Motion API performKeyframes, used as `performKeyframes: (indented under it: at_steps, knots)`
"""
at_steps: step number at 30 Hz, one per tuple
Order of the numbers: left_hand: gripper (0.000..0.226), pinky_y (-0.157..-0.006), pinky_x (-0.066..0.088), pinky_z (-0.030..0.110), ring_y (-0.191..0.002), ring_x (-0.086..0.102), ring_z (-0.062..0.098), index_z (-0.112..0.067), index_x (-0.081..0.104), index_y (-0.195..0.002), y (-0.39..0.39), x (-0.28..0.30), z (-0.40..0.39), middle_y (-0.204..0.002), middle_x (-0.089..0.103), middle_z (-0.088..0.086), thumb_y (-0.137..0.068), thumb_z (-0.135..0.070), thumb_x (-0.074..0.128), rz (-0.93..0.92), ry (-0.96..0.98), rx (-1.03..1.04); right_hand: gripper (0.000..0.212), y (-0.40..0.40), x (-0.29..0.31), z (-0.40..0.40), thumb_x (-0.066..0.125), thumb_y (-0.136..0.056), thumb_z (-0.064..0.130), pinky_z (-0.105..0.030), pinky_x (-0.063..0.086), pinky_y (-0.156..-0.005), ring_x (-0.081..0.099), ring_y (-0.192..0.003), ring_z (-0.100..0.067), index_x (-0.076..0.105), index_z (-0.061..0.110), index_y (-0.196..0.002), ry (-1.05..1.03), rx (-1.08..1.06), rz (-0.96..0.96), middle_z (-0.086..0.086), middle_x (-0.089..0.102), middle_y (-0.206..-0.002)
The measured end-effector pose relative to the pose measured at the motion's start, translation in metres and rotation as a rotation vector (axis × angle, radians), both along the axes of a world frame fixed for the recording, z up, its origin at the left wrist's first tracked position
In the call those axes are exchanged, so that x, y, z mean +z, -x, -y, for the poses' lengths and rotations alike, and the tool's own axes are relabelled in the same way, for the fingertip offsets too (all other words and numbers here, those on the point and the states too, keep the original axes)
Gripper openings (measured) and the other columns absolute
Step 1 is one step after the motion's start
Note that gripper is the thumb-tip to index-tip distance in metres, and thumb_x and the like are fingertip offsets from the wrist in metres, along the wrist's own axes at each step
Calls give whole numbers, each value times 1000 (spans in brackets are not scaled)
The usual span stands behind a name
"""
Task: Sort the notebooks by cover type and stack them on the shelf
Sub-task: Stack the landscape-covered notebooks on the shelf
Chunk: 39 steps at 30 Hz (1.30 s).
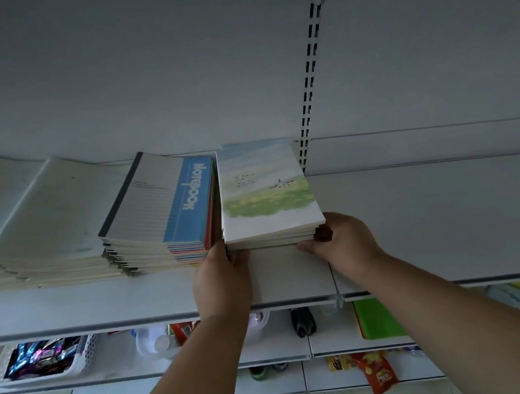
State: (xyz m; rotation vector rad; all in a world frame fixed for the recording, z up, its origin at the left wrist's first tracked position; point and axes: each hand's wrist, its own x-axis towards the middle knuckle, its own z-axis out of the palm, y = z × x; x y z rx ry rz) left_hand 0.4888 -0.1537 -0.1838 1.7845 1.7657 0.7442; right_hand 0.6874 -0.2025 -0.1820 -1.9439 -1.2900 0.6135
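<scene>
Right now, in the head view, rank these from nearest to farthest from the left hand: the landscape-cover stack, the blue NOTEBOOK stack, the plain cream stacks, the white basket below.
From the left hand:
1. Landscape-cover stack, gripped at its left corner.
2. Blue NOTEBOOK stack, immediately left.
3. Plain cream stacks and white basket, farther left and lower left; too close to call.
</scene>
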Motion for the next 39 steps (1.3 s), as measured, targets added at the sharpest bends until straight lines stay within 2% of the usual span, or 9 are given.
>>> performKeyframes:
  at_steps: [6, 11, 13, 16, 19, 23, 29, 36, 39]
  knots:
    - [22, -69, 37, 30, -92, 63, 34, -8, 66, -106, 0, 2, 0, -101, 71, 12, -99, -27, 58, 15, -10, 12, 30, 7, -2, 0, 79, -84, 26, -8, 38, -71, 58, -89, -5, 72, 15, -110, -4, -21, 12, 5, 70, -104]
    - [19, -69, 34, 30, -93, 62, 35, -8, 65, -103, -3, -1, -1, -102, 70, 11, -99, -24, 57, 27, -2, 42, 27, 6, 0, -4, 82, -80, 27, -5, 39, -65, 63, -83, -6, 72, 15, -102, 16, -67, -41, 9, 68, -89]
    - [19, -68, 33, 30, -92, 62, 35, -7, 65, -102, -4, -3, -1, -101, 70, 13, -99, -24, 56, 18, 5, 39, 28, 8, -1, -3, 81, -80, 26, -5, 39, -64, 62, -80, -4, 71, 15, -104, 4, -82, -48, 8, 69, -91]
    - [19, -68, 34, 30, -93, 62, 35, -8, 63, -103, -3, -4, -2, -102, 70, 12, -99, -26, 56, 22, 10, 29, 20, 19, -5, 1, 78, -84, 26, -9, 40, -64, 61, -80, -9, 71, 13, -98, -45, -135, 17, 6, 69, -90]
    - [20, -70, 36, 31, -94, 62, 34, -10, 61, -106, -1, -6, 0, -104, 69, 10, -99, -28, 57, 36, 8, 13, 21, 27, -8, 5, 77, -84, 27, -20, 45, -65, 61, -78, -16, 69, 8, -87, -61, -173, 72, -1, 69, -84]
    - [20, -70, 36, 31, -95, 61, 33, -10, 59, -107, 2, -6, 2, -106, 69, 10, -98, -28, 59, 56, 0, -14, 24, 25, -10, 8, 78, -83, 26, -25, 50, -76, 65, -86, -19, 72, 7, -96, -74, -155, 96, -6, 72, -95]
    - [23, -71, 39, 33, -96, 62, 37, -7, 57, -110, 3, -6, -1, -107, 68, 14, -98, -27, 57, -18, 1, -64, 36, 20, -14, 3, 82, -79, 30, -29, 52, -79, 64, -91, -21, 67, 8, -104, -45, -121, 141, -6, 67, -101]
    - [20, -67, 35, 33, -91, 62, 38, -6, 59, -106, 5, -7, 1, -101, 69, 15, -97, -25, 59, 1, -39, -51, 36, 18, -21, 3, 78, -81, 34, -37, 54, -75, 63, -86, -25, 65, 4, -97, -41, -104, 219, -9, 65, -95]
    - [22, -69, 37, 33, -94, 62, 39, -6, 58, -108, 5, -7, 0, -104, 69, 15, -98, -26, 59, -9, -28, -60, 35, 15, -19, 4, 78, -82, 33, -36, 53, -75, 63, -86, -25, 66, 4, -97, -37, -85, 234, -9, 64, -95]
